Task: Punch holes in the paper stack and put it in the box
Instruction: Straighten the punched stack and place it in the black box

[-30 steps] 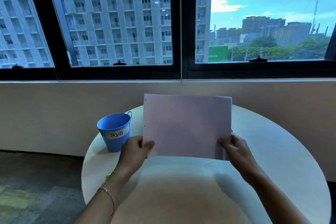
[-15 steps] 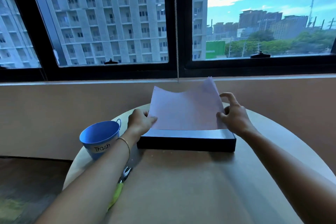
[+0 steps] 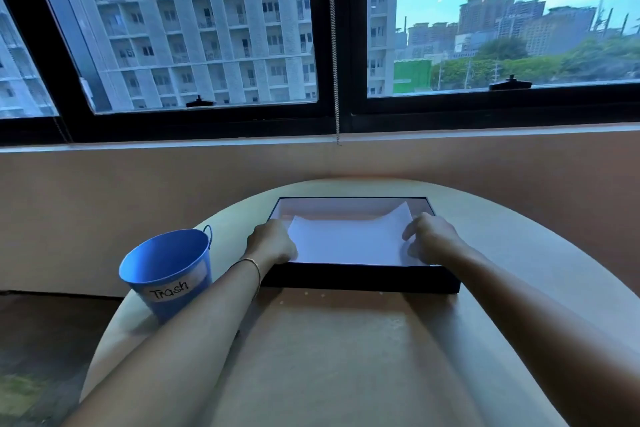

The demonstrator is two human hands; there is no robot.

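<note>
A round bench (image 3: 346,357) stands below a wide city window, carrying a shallow dark box (image 3: 360,277) and, left of it, a blue bucket (image 3: 166,267) marked Trash whose bottom is out of sight. The paper (image 3: 346,243) lies inside the box, far corners curling up, my left hand (image 3: 273,243) and right hand (image 3: 429,239) gripping its side edges with curled fingers. The task looks nearly done: only letting go remains, though I cannot make out punched holes.

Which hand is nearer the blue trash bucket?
Left. The left hand sits at the left side of the box, just right of the bucket; the right hand is across the paper.
</note>
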